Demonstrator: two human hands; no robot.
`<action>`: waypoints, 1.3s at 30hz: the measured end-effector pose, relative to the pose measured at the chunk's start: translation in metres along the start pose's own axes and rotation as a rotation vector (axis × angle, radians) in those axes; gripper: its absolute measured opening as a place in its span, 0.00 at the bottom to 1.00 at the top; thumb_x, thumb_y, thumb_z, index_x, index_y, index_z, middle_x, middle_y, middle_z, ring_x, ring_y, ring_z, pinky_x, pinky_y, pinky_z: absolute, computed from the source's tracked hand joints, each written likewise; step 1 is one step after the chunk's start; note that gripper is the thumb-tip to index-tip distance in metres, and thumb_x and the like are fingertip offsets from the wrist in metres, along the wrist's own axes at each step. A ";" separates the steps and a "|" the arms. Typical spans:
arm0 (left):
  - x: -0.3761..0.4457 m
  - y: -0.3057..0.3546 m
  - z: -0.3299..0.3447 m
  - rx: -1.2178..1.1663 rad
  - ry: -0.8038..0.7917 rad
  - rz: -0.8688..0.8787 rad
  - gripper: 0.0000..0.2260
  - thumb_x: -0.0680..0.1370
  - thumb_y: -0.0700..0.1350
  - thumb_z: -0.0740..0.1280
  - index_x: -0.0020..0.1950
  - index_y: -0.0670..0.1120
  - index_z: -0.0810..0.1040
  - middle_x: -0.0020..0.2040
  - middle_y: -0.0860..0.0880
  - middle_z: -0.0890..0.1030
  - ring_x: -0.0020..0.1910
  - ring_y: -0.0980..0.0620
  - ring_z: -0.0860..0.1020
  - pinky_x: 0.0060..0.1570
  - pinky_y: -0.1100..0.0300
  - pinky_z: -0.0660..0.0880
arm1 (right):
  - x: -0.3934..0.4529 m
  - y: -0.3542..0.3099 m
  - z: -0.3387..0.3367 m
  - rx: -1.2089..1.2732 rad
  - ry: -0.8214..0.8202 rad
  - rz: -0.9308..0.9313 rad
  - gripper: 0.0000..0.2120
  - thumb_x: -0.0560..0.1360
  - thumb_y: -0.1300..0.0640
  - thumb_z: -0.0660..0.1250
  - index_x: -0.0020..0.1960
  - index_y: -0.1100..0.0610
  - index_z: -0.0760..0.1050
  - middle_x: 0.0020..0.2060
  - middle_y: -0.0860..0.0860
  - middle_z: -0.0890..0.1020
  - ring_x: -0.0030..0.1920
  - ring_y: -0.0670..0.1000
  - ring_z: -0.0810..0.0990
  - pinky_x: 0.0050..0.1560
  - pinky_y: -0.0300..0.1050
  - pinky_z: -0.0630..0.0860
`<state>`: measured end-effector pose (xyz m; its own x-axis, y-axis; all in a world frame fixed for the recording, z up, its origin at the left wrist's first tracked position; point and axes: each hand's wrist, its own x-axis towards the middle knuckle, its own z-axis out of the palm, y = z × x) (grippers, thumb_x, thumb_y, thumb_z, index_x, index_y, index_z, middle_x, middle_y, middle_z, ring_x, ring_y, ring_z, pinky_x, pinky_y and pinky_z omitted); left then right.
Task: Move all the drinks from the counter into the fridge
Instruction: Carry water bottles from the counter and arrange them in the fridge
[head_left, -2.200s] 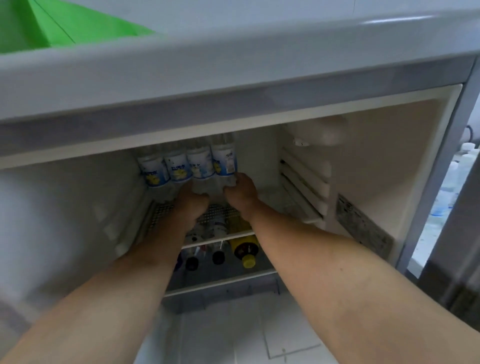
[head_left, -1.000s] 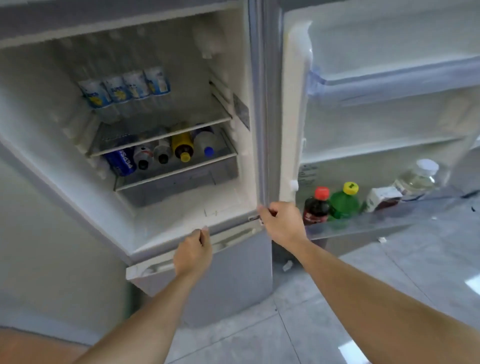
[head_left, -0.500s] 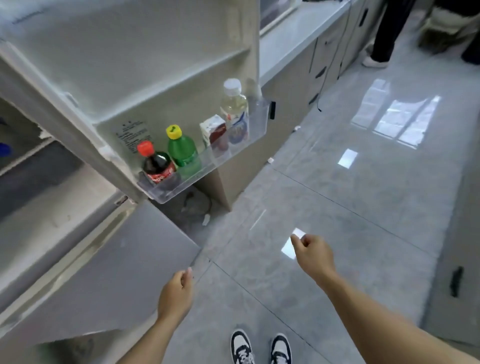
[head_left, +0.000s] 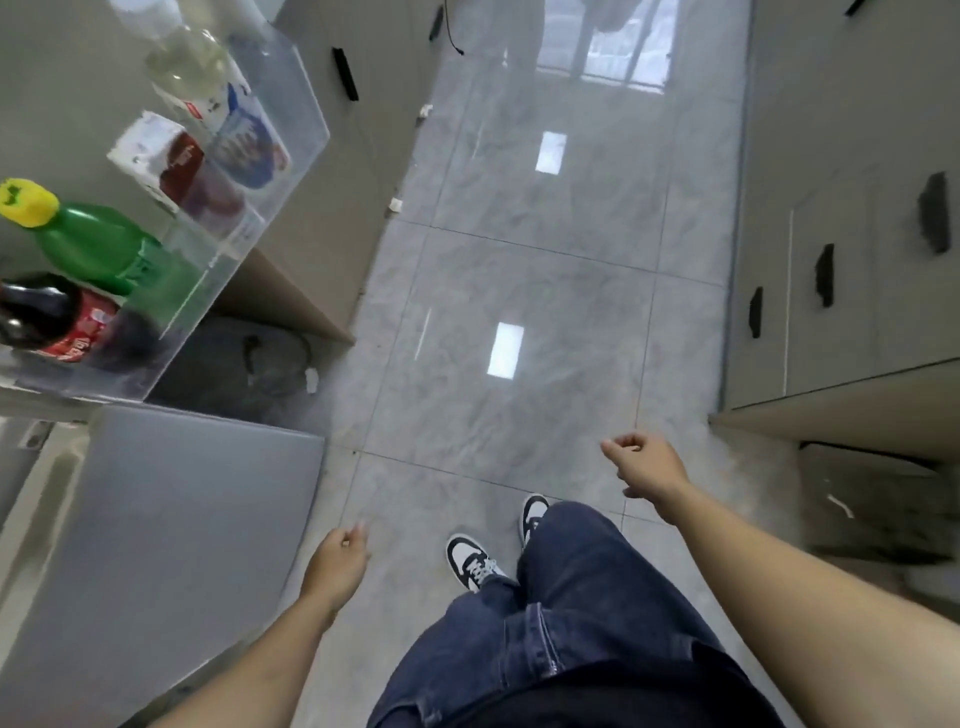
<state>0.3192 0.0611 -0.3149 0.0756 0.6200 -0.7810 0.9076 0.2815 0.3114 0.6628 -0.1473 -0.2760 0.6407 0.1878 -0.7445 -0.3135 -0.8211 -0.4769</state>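
The open fridge door's clear shelf (head_left: 306, 104) at the upper left holds a cola bottle (head_left: 47, 322), a green bottle with a yellow cap (head_left: 98, 249), a small carton (head_left: 166, 161) and a clear bottle with a blue label (head_left: 208, 88). My left hand (head_left: 335, 564) hangs over the floor by the fridge's grey lower door (head_left: 156, 545), fingers loosely curled, holding nothing. My right hand (head_left: 644, 465) hangs to the right, also loosely curled and holding nothing. The fridge interior and the counter top are out of view.
Grey tiled floor (head_left: 519, 291) runs ahead between beige cabinets on the left (head_left: 322, 218) and drawers with dark handles on the right (head_left: 831, 260). My legs and black-and-white shoes (head_left: 472, 564) are below. Someone's legs (head_left: 592, 31) show at the far top.
Both hands left the bottles on the fridge shelf and its lower edge. I have turned away from the fridge toward the floor aisle, and both hands now hang free.
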 end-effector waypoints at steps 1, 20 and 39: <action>0.003 0.001 -0.002 0.024 -0.011 -0.008 0.15 0.83 0.56 0.57 0.48 0.47 0.75 0.46 0.48 0.82 0.47 0.45 0.79 0.52 0.50 0.77 | 0.001 0.007 -0.004 0.019 0.017 0.025 0.11 0.76 0.49 0.70 0.49 0.57 0.78 0.40 0.52 0.79 0.38 0.52 0.77 0.36 0.45 0.77; 0.072 0.319 0.059 -0.004 -0.062 0.123 0.14 0.83 0.57 0.56 0.55 0.49 0.75 0.49 0.51 0.81 0.51 0.49 0.80 0.55 0.49 0.77 | 0.159 -0.037 -0.141 0.030 -0.004 0.202 0.11 0.76 0.50 0.69 0.49 0.58 0.78 0.33 0.53 0.77 0.34 0.53 0.74 0.37 0.47 0.77; 0.178 0.415 0.010 -0.180 0.087 -0.283 0.18 0.84 0.55 0.54 0.55 0.43 0.75 0.52 0.44 0.82 0.50 0.45 0.79 0.60 0.47 0.75 | 0.349 -0.373 -0.140 -0.170 -0.179 -0.091 0.12 0.76 0.47 0.68 0.48 0.57 0.77 0.32 0.50 0.75 0.34 0.51 0.73 0.36 0.46 0.74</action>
<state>0.7138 0.2811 -0.3304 -0.2114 0.5567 -0.8034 0.7996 0.5712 0.1854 1.1013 0.1493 -0.2920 0.5217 0.3454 -0.7801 -0.1281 -0.8723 -0.4719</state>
